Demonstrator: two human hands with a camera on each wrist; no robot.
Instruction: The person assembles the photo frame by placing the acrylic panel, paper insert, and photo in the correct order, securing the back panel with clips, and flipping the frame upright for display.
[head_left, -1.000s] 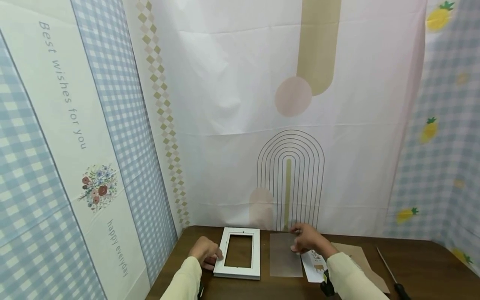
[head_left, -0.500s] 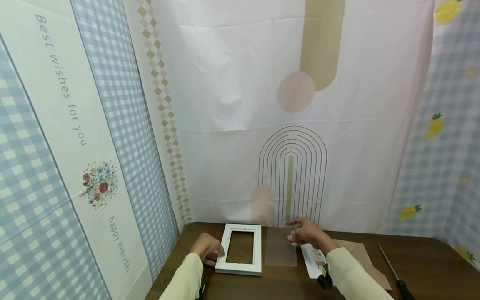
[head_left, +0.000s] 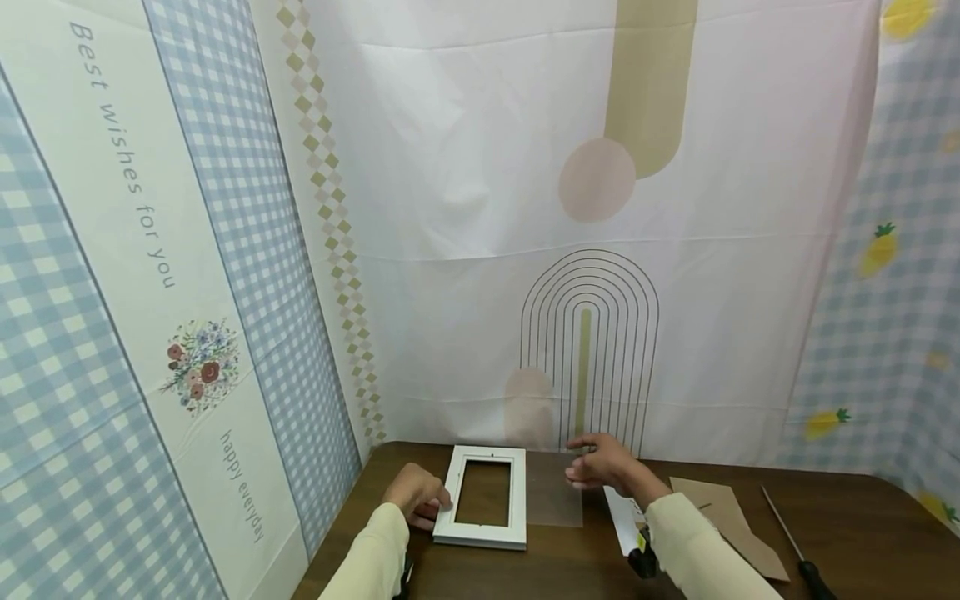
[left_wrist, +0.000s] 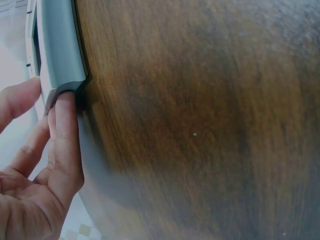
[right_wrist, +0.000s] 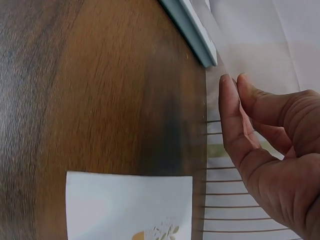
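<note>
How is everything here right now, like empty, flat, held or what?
White frame, empty in the middle, left edge gripped by the left hand.
Clear sheet, pinched by the right hand.
White card, lying picture side up, partly hidden.
Brown board, lying on the table, partly hidden.
Screwdriver, lying unheld on the table.

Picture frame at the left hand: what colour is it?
White; the picture frame shows best in the head view.

Pale printed cloth (head_left: 450, 167) hangs behind the brown table (head_left: 573, 571) — blue-checked cloth (head_left: 225, 158) either side
</note>
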